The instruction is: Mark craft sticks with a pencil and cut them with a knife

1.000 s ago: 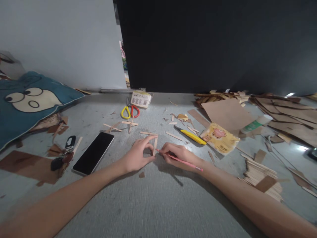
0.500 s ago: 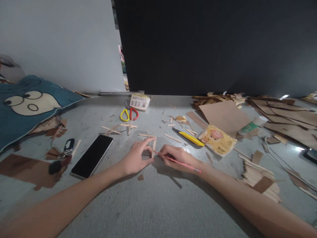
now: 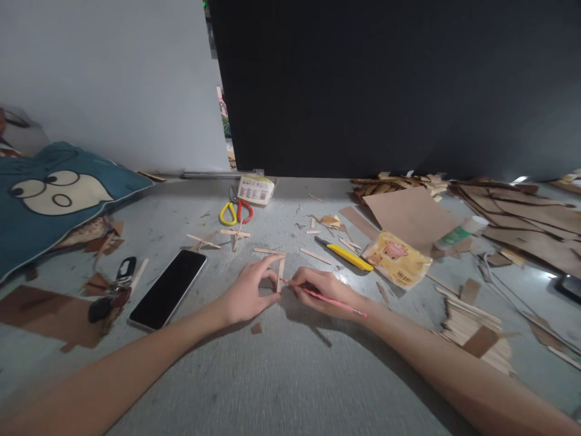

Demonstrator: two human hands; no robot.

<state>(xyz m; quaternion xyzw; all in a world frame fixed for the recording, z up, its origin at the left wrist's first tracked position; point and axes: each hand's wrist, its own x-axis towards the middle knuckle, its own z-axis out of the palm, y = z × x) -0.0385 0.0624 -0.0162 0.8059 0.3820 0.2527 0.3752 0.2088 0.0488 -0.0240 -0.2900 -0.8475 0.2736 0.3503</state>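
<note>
Hands barely moved since before; left hand (image 3: 247, 297), thumb and forefinger curled, pinching stick (image 3: 281, 271); right hand (image 3: 324, 289) closed round pencil (image 3: 333, 301), tip touching stick; phone (image 3: 167, 289) left

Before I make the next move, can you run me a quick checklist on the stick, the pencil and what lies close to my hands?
1. Hold: the left hand pins the wooden stick on the grey surface: ok.
2. Grip: the right hand holds the pink pencil, tip at the stick: ok.
3. Pencil mark readable: cannot tell, too small.
4. The yellow utility knife lies apart from both hands: ok.
5. Knife blade retracted: cannot tell.
6. The phone lies apart from the left forearm: ok.
</note>
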